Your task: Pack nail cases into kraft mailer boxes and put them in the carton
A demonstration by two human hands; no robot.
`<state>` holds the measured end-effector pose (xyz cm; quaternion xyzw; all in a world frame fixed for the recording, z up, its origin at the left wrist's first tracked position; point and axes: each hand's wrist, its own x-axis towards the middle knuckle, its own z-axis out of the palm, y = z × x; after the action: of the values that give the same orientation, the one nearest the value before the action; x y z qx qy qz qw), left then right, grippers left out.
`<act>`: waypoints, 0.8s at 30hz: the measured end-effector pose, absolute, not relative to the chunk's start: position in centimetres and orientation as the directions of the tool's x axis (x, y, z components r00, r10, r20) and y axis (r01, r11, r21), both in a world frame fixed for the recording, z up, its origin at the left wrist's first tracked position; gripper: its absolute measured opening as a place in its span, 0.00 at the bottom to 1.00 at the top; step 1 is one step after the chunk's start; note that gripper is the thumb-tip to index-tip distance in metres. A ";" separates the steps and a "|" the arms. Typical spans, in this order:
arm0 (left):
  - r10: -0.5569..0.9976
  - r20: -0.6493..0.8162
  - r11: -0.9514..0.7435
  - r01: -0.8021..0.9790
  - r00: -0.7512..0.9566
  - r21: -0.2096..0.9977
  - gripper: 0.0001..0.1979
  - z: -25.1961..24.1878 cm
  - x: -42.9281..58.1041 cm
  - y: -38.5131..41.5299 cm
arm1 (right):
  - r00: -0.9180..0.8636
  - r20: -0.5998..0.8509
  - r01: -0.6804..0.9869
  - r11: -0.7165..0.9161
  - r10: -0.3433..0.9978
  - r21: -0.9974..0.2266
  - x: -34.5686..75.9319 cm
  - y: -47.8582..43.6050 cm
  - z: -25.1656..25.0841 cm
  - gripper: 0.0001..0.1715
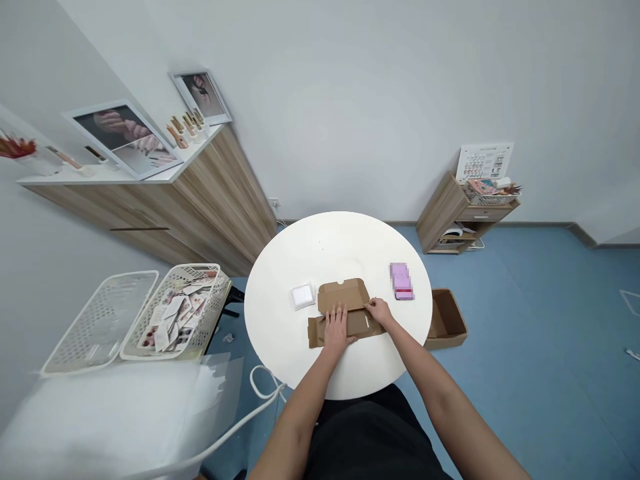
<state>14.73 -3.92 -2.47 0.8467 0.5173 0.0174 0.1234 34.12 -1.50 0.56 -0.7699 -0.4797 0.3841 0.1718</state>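
A flattened, partly folded brown cardboard box (345,293) lies on the round white table (330,240) in front of me. My left hand (337,328) rests flat on its left half, fingers spread and pointing away from me. At the box's right side, my right hand (380,311) pinches the cardboard by a flap edge near the fold. A small square white item (303,296) sits just left of the box. Right of the box lies a purple rectangular thing (401,280) with a red stripe, its details pixelated.
An open brown carton (447,319) stands on the floor right of the table. White plastic baskets (175,310), one with cards, are at the left. A white cable (225,433) runs near the table's lower left. Wooden cabinets (225,200) stand against the wall.
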 end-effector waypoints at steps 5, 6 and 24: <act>0.887 -0.123 -0.419 0.887 0.445 0.194 0.53 -2.4 14.6 -4.5 | 0.285 -0.417 0.758 -0.469 0.863 -0.453 34.1 -2.9 1.8 0.11; 0.888 -0.127 -0.415 0.889 0.442 0.193 0.54 -2.4 14.6 -4.5 | 0.273 -0.411 0.812 -0.437 0.870 -0.387 34.0 -3.1 2.0 0.11; 0.893 -0.154 -0.391 0.899 0.422 0.200 0.56 -2.6 14.8 -4.4 | 0.350 -0.489 0.851 -0.489 0.799 -0.189 33.1 -6.9 3.0 0.19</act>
<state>14.81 -4.40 -2.58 0.8338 0.5373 -0.0106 0.1269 33.07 -6.86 2.98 -0.8202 -0.5030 0.2682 -0.0491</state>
